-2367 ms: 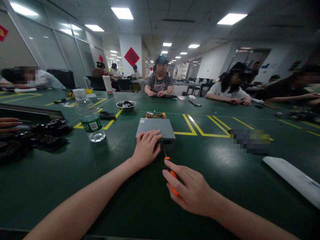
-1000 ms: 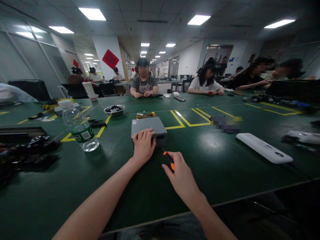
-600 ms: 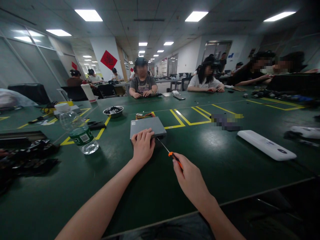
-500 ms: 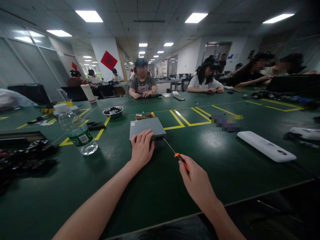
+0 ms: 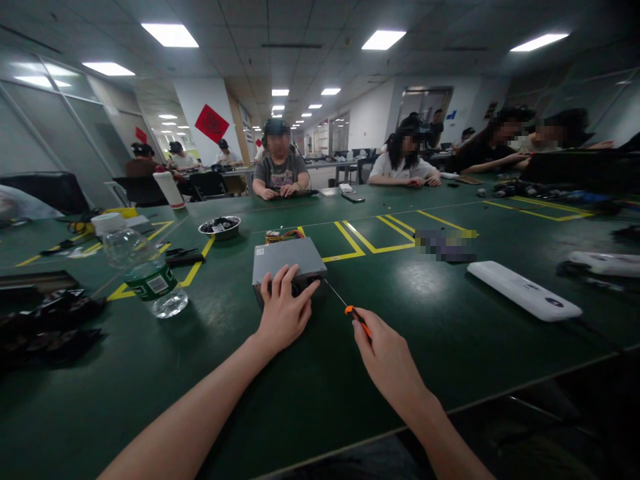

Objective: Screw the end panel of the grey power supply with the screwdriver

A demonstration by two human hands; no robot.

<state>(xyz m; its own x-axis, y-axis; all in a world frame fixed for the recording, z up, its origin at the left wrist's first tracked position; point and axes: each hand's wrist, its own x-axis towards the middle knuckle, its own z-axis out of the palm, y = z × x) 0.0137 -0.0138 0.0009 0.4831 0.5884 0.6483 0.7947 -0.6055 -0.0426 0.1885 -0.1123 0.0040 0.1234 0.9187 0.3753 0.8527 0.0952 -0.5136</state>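
Fingers [image 5: 371, 318] round screwdriver [image 5: 351, 311], bowl [image 5: 221, 235] — dark pieces [image 5: 219, 225] inside

- The room is dim; white ceiling lights [image 5: 383, 40] shine from 10 to 2 o'clock.
- A big shiny spot [image 5: 423, 277] sits on the green table [image 5: 500, 353] at half past 3.
- Below the table, at 4 o'clock, it is nearly black.
- The grey box [image 5: 290, 257] is lighter on top, dark in front.
- The left hand [image 5: 283, 310] and right hand [image 5: 387, 353] look pretty clear.
- Far-off people [image 5: 183, 159] look fuzzy.
- Little squares hide faces [image 5: 278, 143] and a flat thing [image 5: 445, 245] near 3 o'clock.
- The sides look stretched and smeary.
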